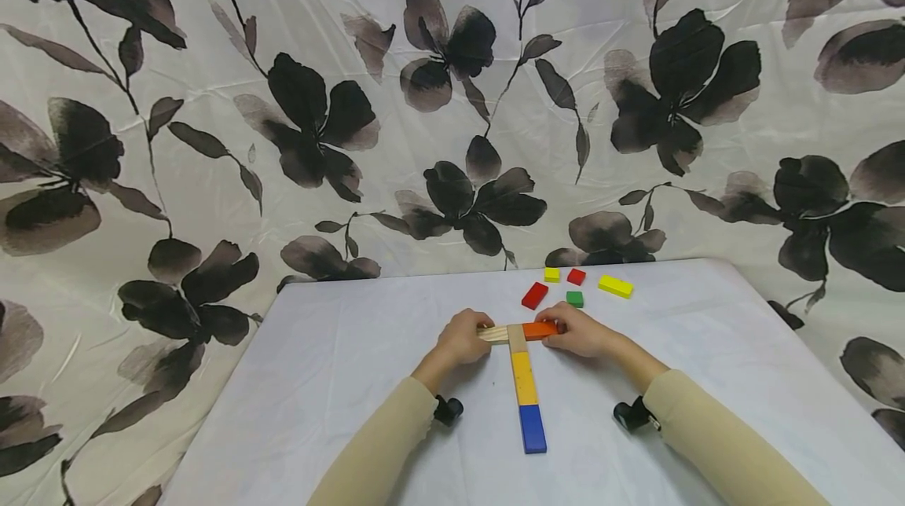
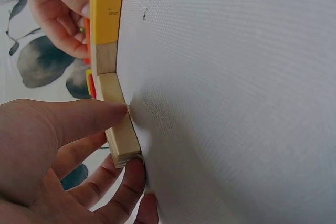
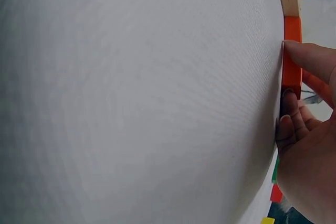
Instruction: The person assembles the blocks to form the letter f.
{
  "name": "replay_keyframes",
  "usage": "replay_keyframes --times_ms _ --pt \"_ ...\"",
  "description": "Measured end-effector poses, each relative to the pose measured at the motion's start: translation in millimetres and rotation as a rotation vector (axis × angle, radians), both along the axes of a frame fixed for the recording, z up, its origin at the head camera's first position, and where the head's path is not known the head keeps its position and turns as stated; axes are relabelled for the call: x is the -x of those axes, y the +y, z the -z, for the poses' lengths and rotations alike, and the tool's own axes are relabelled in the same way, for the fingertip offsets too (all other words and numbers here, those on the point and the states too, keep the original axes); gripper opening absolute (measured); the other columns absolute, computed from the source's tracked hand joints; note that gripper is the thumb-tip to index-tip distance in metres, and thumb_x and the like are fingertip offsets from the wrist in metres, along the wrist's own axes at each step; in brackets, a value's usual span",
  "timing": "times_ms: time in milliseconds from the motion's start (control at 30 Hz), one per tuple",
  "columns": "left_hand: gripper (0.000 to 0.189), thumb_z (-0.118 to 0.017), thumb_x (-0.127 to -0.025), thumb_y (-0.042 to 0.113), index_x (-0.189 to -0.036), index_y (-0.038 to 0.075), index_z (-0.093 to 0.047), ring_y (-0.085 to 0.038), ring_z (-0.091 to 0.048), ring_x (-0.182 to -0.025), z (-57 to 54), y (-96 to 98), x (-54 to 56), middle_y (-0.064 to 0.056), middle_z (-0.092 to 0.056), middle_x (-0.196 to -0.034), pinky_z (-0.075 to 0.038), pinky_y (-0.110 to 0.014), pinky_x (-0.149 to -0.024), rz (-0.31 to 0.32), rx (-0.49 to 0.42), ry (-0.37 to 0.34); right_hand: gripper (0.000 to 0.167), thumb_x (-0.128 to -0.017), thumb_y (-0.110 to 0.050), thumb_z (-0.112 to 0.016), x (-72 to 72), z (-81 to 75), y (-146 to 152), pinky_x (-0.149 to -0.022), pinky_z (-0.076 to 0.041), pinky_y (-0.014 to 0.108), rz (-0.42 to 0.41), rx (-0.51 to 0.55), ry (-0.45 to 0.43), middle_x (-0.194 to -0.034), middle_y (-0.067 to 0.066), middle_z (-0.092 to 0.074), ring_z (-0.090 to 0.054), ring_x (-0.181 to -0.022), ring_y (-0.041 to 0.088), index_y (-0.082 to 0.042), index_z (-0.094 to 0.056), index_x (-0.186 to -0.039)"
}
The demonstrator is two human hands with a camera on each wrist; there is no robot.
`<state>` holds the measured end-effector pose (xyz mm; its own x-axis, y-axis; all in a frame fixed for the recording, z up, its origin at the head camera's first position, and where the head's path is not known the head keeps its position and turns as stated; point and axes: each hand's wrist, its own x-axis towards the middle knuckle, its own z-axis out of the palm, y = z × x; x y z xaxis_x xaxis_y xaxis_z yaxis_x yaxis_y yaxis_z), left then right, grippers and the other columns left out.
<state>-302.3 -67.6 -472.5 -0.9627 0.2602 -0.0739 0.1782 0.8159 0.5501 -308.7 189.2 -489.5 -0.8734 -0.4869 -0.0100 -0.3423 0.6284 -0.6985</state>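
Wooden blocks form a T on the white table. Its stem runs from a blue block [image 1: 533,429] through a yellow block [image 1: 525,378] to a plain wooden block [image 1: 518,339] at the top. My left hand [image 1: 463,337] pinches another plain wooden block [image 2: 123,135], the left arm of the T, thumb on its near side and fingers at its outer end. On the other side my right hand [image 1: 580,331] pinches an orange block [image 3: 292,69], its thumb on the near side and a finger at the outer end. Both arm blocks lie against the stem's top.
Behind the T lie loose blocks: a larger red block [image 1: 535,295], a smaller red one [image 1: 576,276], a green one [image 1: 575,299], a small yellow one [image 1: 551,275] and a longer yellow one [image 1: 616,286]. A flowered cloth [image 1: 452,97] hangs behind the table [image 1: 339,396].
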Motion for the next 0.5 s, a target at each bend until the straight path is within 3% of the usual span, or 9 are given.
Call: replay_keyframes --times_ms 500 --pt "0.033 -0.076 -0.084 0.001 -0.117 0.005 -0.074 -0.023 -0.056 -0.096 -0.3 1.2 -1.0 -0.009 -0.065 -0.109 -0.049 -0.046 -0.096 0.01 -0.006 0.013 0.034 -0.097 -0.014 -0.071 -2.0 1.1 -0.7 -0.082 -0.043 0.033 0.008 0.006 -0.011 -0.108 0.006 -0.054 -0.048 -0.098 0.023 -0.01 -0.065 -0.131"
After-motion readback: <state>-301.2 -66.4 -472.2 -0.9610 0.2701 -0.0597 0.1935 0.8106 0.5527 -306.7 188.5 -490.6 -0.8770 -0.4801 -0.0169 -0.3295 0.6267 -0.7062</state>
